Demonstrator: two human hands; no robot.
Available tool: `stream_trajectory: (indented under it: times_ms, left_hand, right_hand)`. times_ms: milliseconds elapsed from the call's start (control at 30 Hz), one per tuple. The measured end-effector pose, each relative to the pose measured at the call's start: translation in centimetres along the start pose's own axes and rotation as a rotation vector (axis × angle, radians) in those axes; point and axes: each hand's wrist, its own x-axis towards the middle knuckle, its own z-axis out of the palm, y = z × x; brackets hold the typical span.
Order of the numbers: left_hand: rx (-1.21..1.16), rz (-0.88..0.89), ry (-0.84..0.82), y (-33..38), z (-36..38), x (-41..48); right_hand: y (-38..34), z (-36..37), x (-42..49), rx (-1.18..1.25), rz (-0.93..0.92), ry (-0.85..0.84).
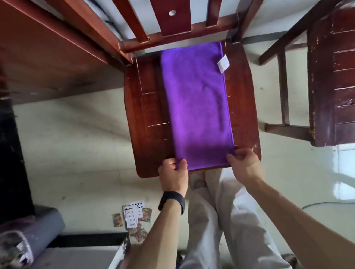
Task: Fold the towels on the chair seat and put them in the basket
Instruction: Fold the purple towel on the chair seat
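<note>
Floor: pale glossy tiles (78,133) spread under a red-brown wooden chair seen from above, its back slats (171,7) at the top of the view.
Chair seat: the seat (147,115) lies flat below the camera, its front edge nearest the person.
Towel: one purple towel (197,105) lies flat on the seat as a long smooth strip, running from the back rail to the front edge. It sits a little right of the seat's middle, with bare wood on both sides and more on the left.
Tag: a white label (223,63) sticks out from the towel's right edge near the far end.
Left grip: the left grip (173,175) is clamped on the near left corner of the towel, fingers curled over the cloth at the seat's front edge.
Right grip: the right grip (244,164) is clamped on the near right corner, thumb and fingers pinching the cloth.
Towel against the grips: the whole strip stretches away from both grips towards the chair back, and its near edge spans the gap between them.
Wrist: a black band (172,201) circles the left wrist.
Legs: light trousers (228,228) show between the forearms.
Surroundings: playing cards (131,216) lie scattered on the floor left of the legs; a second, darker chair (344,82) stands to the right, well apart; a rolled mat (28,237) lies at lower left; a green cable (348,201) crosses the floor at lower right.
</note>
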Motion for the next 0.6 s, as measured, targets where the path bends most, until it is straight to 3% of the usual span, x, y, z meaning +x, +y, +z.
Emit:
stream_trajectory:
  times_ms: [167, 300, 600]
  left_hand:
    - [-0.137, -0.123, -0.093, 0.2, -1.1, 0.5]
    - [-0.324, -0.218, -0.277, 0.4, -3.5, -0.2]
    - [-0.276, -0.222, -0.356, 0.9, -9.1, -6.5]
  right_hand:
    - [-0.5, -1.0, -0.5, 0.028, 0.010, -0.043]
    - [0.1, -1.8, -2.1, 0.253, 0.031, -0.123]
    - [1.3, -5.1, -10.0, 0.306, 0.074, -0.101]
